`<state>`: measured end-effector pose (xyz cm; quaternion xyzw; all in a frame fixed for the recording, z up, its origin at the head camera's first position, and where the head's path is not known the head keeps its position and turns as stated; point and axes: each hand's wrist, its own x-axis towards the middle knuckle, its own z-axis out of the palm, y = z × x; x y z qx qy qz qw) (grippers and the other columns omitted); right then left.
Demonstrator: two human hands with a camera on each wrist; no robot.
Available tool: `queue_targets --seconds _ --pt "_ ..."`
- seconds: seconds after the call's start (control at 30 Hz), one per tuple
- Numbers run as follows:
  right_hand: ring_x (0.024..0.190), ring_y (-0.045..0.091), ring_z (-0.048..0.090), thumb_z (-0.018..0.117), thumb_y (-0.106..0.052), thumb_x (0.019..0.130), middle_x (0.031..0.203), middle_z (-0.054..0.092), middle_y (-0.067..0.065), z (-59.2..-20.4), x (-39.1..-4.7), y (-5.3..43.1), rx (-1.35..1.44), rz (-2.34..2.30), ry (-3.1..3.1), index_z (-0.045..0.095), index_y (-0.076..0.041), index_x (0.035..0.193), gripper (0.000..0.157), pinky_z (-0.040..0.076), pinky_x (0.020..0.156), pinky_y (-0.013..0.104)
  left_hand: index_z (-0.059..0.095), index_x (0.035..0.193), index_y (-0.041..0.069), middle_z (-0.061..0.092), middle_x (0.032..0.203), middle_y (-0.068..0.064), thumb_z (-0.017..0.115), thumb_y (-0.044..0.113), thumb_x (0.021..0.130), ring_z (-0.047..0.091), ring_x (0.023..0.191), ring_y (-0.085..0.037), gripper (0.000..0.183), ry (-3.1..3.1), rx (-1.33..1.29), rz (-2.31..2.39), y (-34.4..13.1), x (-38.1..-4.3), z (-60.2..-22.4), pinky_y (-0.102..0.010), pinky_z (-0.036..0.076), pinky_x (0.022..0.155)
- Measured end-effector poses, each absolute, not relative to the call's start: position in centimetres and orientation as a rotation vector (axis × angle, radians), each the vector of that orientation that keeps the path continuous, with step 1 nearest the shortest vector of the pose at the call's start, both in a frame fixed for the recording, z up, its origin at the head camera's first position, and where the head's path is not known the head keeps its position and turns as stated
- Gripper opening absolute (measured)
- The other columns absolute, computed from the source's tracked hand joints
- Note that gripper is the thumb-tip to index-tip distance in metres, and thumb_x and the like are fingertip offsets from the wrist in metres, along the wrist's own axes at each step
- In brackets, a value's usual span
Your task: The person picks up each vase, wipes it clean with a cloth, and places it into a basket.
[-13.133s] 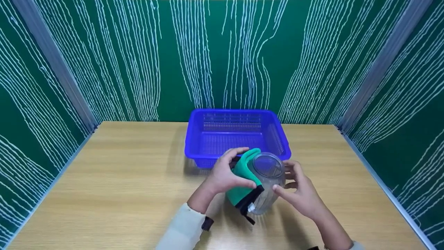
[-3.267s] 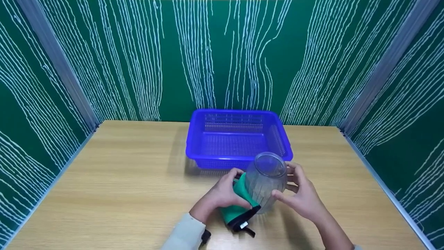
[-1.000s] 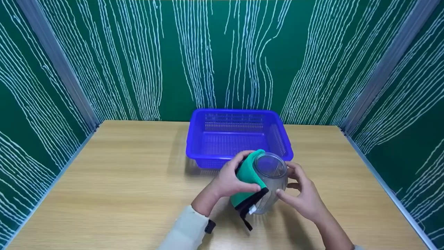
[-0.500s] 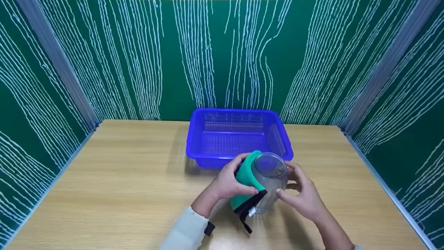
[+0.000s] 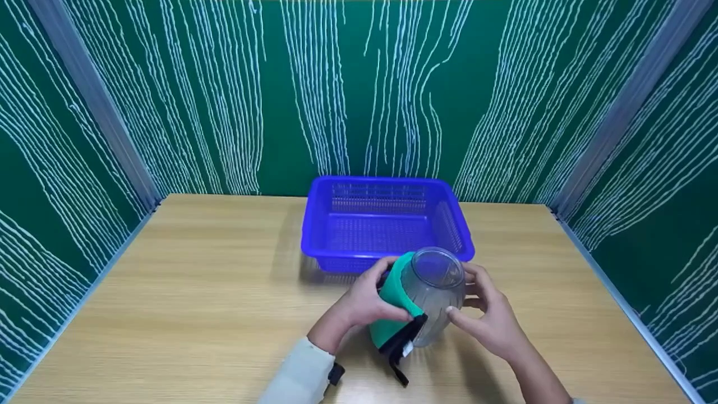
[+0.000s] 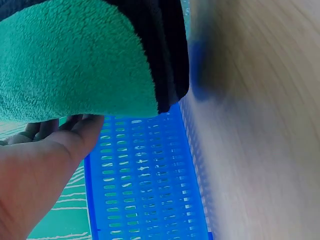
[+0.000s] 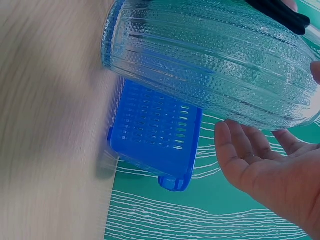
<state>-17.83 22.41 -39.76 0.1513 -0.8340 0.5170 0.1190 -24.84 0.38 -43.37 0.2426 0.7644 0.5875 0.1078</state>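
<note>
A clear, ribbed jar (image 5: 438, 292) with a dotted texture stands upright on the table, just in front of the basket. My right hand (image 5: 489, 314) holds its right side, thumb at the near face and fingers behind. In my left hand (image 5: 367, 297) is a green cloth (image 5: 392, 303) with a black edge and a small white tag, gripped and pressed against the jar's left side. The left wrist view shows the fluffy face of the cloth (image 6: 80, 65) above my fingers. The jar (image 7: 210, 60) fills the top of the right wrist view, fingertips at its wall.
Behind the jar, a blue-purple plastic basket (image 5: 387, 253) with slotted walls stands near the table's back edge. The light wooden table (image 5: 196, 292) is enclosed by green panels (image 5: 224, 101) with wavy white lines.
Some seconds ago the cloth was lower on the jar, and by one second ago it was up near the rim. Since then my left hand has slid it slightly downward. Right hand and jar stay put.
</note>
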Motion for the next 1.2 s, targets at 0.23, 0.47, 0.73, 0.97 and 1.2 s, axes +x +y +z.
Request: queue_targets --seconds 0.23,0.47,0.73,0.97,1.2 --pt "0.092 0.015 0.054 0.068 -0.006 0.072 0.108 0.050 -0.001 -41.4 -18.8 23.6 0.563 1.428 -2.469 0.037 -0.021 0.126 0.063 0.048 0.074 0.029 0.040 0.116 0.043 0.050 0.110 0.018 0.086 0.028 0.045 0.047 0.102 -0.008 0.086 2.323 0.686 1.654 0.4 -24.7 -44.5 -0.033 0.037 0.088" --pt "0.089 0.014 0.056 0.068 -0.005 0.071 0.106 0.052 0.000 -41.5 -18.8 23.5 0.582 1.425 -2.451 0.039 -0.019 0.122 0.060 0.048 0.073 0.027 0.040 0.114 0.044 0.052 0.105 0.016 0.085 0.035 0.043 0.048 0.097 -0.010 0.084 2.417 0.653 1.524 0.3 -24.6 -45.6 -0.032 0.040 0.082" --pt "0.090 0.014 0.055 0.068 -0.004 0.071 0.107 0.051 -0.001 -41.4 -18.7 23.4 0.545 1.433 -2.456 0.040 -0.019 0.121 0.060 0.048 0.075 0.026 0.043 0.113 0.040 0.052 0.101 0.017 0.085 0.039 0.040 0.048 0.092 -0.007 0.084 2.494 0.645 1.395 0.3 -24.5 -46.1 -0.027 0.040 0.081" --pt "0.090 0.012 0.054 0.068 -0.002 0.070 0.106 0.052 -0.003 -40.4 -18.1 22.7 0.486 1.411 -2.482 0.042 -0.017 0.119 0.058 0.047 0.076 0.026 0.044 0.111 0.036 0.052 0.097 0.016 0.084 0.043 0.040 0.048 0.088 -0.007 0.082 2.591 0.622 1.240 0.5 -24.4 -46.1 -0.026 0.041 0.076" --pt "0.087 0.014 0.055 0.067 0.003 0.068 0.101 0.054 -0.004 -38.4 -17.0 21.5 0.396 1.440 -2.485 0.045 -0.011 0.115 0.054 0.046 0.077 0.026 0.047 0.105 0.031 0.052 0.091 0.013 0.083 0.044 0.040 0.048 0.082 -0.008 0.076 2.643 0.582 1.136 0.7 -24.4 -45.9 -0.025 0.042 0.071"
